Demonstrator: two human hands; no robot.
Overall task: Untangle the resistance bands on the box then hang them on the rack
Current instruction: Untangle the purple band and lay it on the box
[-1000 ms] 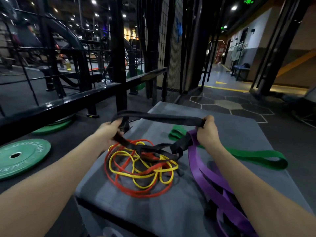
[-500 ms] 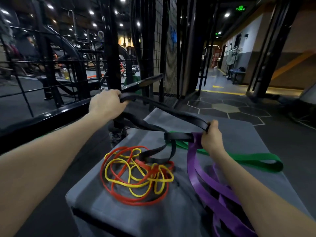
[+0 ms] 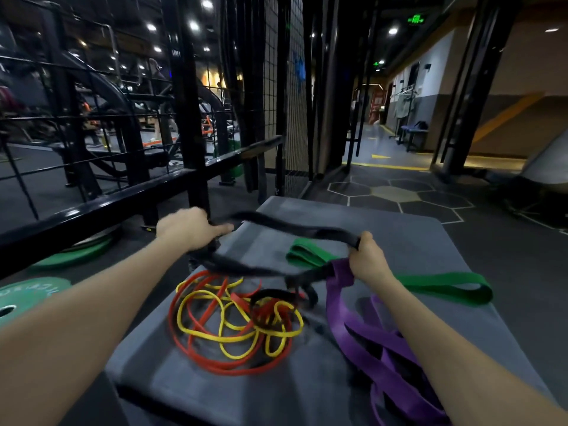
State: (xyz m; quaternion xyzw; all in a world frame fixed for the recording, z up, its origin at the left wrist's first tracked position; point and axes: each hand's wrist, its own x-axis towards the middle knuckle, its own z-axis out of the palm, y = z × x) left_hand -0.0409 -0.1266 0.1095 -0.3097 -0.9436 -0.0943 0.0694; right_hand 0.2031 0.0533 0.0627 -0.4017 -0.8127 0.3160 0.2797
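Both hands are on the black band [image 3: 295,226] — the right hand [image 3: 367,256] has its fingers curled tight round one end, fist closed on it above the box, and the left hand [image 3: 187,226] grips the other end out past the box's left edge, though blur hides exactly how those fingers lie. The band runs taut-ish between the two fists, with a lower strand sagging down and looping into the pile below. That pile — the red band [image 3: 215,361] and the yellow band [image 3: 239,339] — lies coiled and interlaced on the grey box [image 3: 399,241], just under the left forearm. The purple band [image 3: 362,339] trails from beside the right wrist down toward the box's near right corner. The green band [image 3: 442,284] lies flat across the box's right side, behind the right forearm. Off to the left, the black rack [image 3: 101,204] rail runs alongside, with green weight plates [image 3: 27,296] on the floor beneath.
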